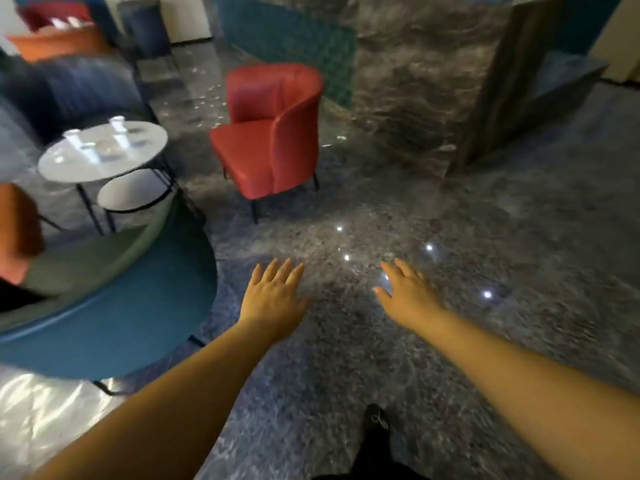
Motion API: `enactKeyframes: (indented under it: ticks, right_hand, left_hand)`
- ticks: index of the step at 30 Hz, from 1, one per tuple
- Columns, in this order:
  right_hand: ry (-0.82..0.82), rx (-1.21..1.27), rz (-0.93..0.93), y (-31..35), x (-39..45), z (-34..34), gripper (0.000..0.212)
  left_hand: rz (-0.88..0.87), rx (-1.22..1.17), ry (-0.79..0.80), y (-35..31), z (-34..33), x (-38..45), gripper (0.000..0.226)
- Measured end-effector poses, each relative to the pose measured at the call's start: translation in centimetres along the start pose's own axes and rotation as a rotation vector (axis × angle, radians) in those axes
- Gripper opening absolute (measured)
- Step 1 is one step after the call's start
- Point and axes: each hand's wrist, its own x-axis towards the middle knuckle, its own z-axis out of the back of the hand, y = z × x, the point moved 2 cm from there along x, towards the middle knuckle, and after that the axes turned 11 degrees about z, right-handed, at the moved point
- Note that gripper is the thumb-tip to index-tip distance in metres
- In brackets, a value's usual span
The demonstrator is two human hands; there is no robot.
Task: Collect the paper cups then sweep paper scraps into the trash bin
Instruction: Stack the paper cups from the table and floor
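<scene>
Both arms reached forward over the dark speckled floor [485, 237]. Left hand [273, 296] was flat, fingers straight and slightly spread, holding nothing. Right hand [407, 294] was likewise flat with relaxed fingers, empty. Neither hand touched anything.

Landmark: the round white table [86, 164], far left of the hands and well apart from them. Paper cups [117, 128] stood upright on the tabletop, at least three, blurred; small pale bits lay among them, possibly scraps, too smeared to tell. A smaller white round table [131, 192] sat lower, tucked partly under the table's near edge. A red armchair [273, 140] stood to the right of the table, facing it. A blue round seat [114, 323] lay nearer than the table, at left. Beyond the table, by the far wall, stood a dark cylinder [145, 27], possibly the trash bin; blur prevented certainty. A black shoe [377, 422] showed below the hands.
</scene>
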Motion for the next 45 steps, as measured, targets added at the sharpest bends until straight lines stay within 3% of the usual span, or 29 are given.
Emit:
enactKeyframes:
  ticks: [13,20,45]
  right_hand:
    - [0.132,-0.079,0.364,6.8,24.3,-0.1,0.065]
    - [0.224,-0.106,0.448,8.3,35.6,0.4,0.064]
    - [0.237,-0.096,0.564,23.4,77.3,-0.6,0.060]
  left_hand:
    - [0.339,-0.010,-0.020,9.0,1.8,14.9,0.068]
    - [0.451,-0.020,-0.019,11.7,2.3,23.2,0.067]
    - [0.475,0.009,0.041,35.0,4.0,59.3,0.065]
